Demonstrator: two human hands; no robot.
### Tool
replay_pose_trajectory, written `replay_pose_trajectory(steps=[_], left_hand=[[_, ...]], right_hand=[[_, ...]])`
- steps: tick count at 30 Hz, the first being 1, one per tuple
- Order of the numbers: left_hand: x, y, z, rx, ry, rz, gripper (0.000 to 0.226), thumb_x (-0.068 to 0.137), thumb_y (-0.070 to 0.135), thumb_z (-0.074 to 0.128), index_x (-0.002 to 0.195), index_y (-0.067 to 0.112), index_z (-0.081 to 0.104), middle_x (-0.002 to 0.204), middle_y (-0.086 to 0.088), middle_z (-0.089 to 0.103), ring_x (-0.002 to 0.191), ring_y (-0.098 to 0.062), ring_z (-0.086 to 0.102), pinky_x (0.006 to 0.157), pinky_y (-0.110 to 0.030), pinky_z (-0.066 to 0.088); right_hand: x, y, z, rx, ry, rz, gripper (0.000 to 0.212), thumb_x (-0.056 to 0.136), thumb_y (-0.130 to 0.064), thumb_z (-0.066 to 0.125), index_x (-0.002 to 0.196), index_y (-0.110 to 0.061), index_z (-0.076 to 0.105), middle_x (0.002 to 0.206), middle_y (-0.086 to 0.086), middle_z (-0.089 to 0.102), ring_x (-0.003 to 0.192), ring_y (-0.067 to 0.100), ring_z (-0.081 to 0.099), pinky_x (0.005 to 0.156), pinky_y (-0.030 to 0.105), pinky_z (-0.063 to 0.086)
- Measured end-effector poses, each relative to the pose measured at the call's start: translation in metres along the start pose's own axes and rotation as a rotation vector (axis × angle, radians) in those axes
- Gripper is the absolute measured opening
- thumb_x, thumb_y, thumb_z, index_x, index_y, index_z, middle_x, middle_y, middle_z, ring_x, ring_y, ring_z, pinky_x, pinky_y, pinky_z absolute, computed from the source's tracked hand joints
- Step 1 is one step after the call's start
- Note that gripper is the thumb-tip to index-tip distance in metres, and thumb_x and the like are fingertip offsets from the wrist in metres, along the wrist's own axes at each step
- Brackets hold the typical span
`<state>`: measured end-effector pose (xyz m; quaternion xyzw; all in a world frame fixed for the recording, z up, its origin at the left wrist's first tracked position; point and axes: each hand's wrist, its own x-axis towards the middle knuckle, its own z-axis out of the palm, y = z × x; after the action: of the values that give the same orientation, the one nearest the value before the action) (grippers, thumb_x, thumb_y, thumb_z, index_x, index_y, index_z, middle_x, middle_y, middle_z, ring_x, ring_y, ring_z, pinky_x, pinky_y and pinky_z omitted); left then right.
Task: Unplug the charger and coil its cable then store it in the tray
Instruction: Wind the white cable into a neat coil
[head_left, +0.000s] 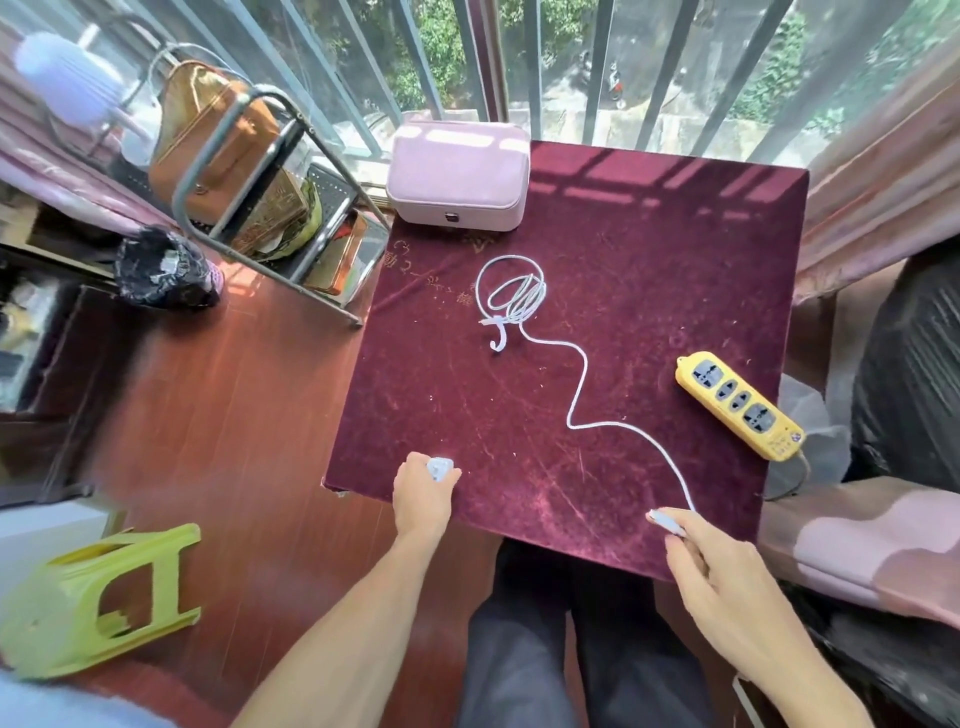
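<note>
Left hand (423, 493) is closed around a small white plastic charger block (439, 467) at the near-left edge of the square counter draped in dark maroon velvet cloth (649, 270). Right hand (727, 587) pinches the white plug end of the thin white cable (579, 395) between thumb and forefinger at the near-right edge, remaining fingers loosely spread. Charger and cable appear separated, each in its own hand, well apart.

The cable runs from the right hand in loose S-curves across the cloth to a partly wound bundle near the counter's middle, bound by a short white strap (496, 332) whose tail curls free. The yellow plastic power strip with dark sockets (740, 402) lies toward the right edge, all sockets empty — so unplugging reads as done; coiling is unfinished.

Handling estimate: cable light, limp, smooth-jacketed, with some memory of earlier loops — it should coil easily if fed hand over hand, but the nap of the velvet will likely drag on it. Best hold: near the plug's strain relief, not the bare cord. Charger block is rigid, light, smooth-cornered; a whole-palm grip suits it.

A pale pink fabric-covered box with a small front clasp (457, 176) sits closed at the far-left corner. Whether it holds the tray cannot be told.
</note>
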<state>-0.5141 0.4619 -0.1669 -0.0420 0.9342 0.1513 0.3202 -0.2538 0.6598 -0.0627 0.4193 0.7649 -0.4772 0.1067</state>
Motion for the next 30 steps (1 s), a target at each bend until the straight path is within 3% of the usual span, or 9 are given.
replay_pose_trajectory(steps=[3,5,8,10,13,16,20,24,30], left_hand=[[-0.015,0.009,-0.008,0.108,0.012,-0.023,0.066,0.087,0.043,0.075,0.138,0.01,0.05,0.135,-0.012,0.051,0.121,-0.032,0.052,0.093,-0.04,0.047],[-0.036,0.021,-0.019,0.062,0.013,0.043,0.054,0.092,0.04,0.069,0.136,0.012,0.054,0.134,-0.012,0.052,0.12,-0.03,0.053,0.098,-0.041,0.046],[-0.077,0.057,-0.03,-0.245,-0.373,0.074,0.018,0.099,0.031,0.059,0.102,0.014,0.064,0.103,-0.006,0.067,0.087,-0.017,0.065,0.077,-0.027,0.051],[-0.109,0.087,-0.039,-0.399,-0.634,0.022,0.028,0.104,0.032,0.051,0.095,0.012,0.067,0.087,-0.004,0.074,0.071,-0.013,0.066,0.061,-0.02,0.05],[-0.163,0.124,-0.053,-0.471,-0.877,0.049,0.053,0.105,0.051,0.039,0.105,0.012,0.075,0.094,-0.004,0.082,0.082,-0.015,0.076,0.072,-0.024,0.058],[-0.211,0.152,-0.067,-0.6,-1.029,0.047,0.073,0.1,0.065,0.037,0.119,0.003,0.072,0.109,-0.012,0.077,0.096,-0.023,0.074,0.087,-0.033,0.057],[-0.253,0.184,-0.084,-0.693,-1.127,0.057,0.082,0.096,0.066,0.045,0.129,-0.007,0.063,0.112,-0.022,0.063,0.09,-0.026,0.062,0.08,-0.034,0.052],[-0.273,0.197,-0.101,-0.736,-1.178,0.166,0.053,0.104,0.047,0.044,0.113,0.004,0.074,0.112,-0.02,0.076,0.098,-0.027,0.073,0.094,-0.036,0.055],[-0.29,0.201,-0.13,-0.863,-1.044,0.283,0.034,0.106,0.029,0.044,0.123,0.006,0.063,0.072,-0.005,0.072,0.062,-0.016,0.069,0.058,-0.022,0.056]], right_hand=[[-0.002,-0.015,-0.012,-0.101,0.045,-0.125,0.038,0.103,-0.004,0.059,0.118,-0.035,0.073,0.056,-0.007,0.052,0.049,0.004,0.047,0.053,0.023,0.04],[-0.007,-0.027,-0.022,-0.272,0.076,-0.226,0.037,0.093,0.007,0.071,0.115,-0.021,0.078,0.076,-0.008,0.069,0.062,0.016,0.066,0.065,0.037,0.055],[-0.017,-0.042,-0.041,-0.467,0.233,-0.309,0.047,0.071,0.01,0.089,0.106,-0.02,0.083,0.099,0.009,0.071,0.072,0.027,0.066,0.064,0.041,0.055],[-0.025,-0.056,-0.054,-0.488,0.34,-0.357,0.053,0.064,0.009,0.093,0.105,-0.024,0.084,0.089,0.009,0.062,0.07,0.026,0.058,0.056,0.041,0.05],[-0.041,-0.079,-0.077,-0.489,0.439,-0.431,0.047,0.069,0.008,0.092,0.103,-0.025,0.085,0.072,0.002,0.055,0.061,0.025,0.056,0.053,0.042,0.048],[-0.071,-0.103,-0.091,-0.458,0.484,-0.532,0.029,0.081,-0.001,0.07,0.1,-0.02,0.083,0.078,0.0,0.065,0.066,0.027,0.067,0.059,0.042,0.054],[-0.111,-0.125,-0.092,-0.426,0.435,-0.634,0.034,0.086,-0.011,0.052,0.101,-0.016,0.082,0.091,0.0,0.075,0.078,0.026,0.072,0.062,0.042,0.057],[-0.14,-0.132,-0.086,-0.41,0.454,-0.718,0.026,0.082,-0.006,0.059,0.093,-0.016,0.08,0.084,0.0,0.071,0.074,0.024,0.064,0.065,0.037,0.056],[-0.162,-0.128,-0.082,-0.275,0.374,-0.682,0.031,0.088,-0.011,0.065,0.107,-0.035,0.063,0.089,-0.019,0.064,0.07,0.011,0.056,0.068,0.03,0.043]])
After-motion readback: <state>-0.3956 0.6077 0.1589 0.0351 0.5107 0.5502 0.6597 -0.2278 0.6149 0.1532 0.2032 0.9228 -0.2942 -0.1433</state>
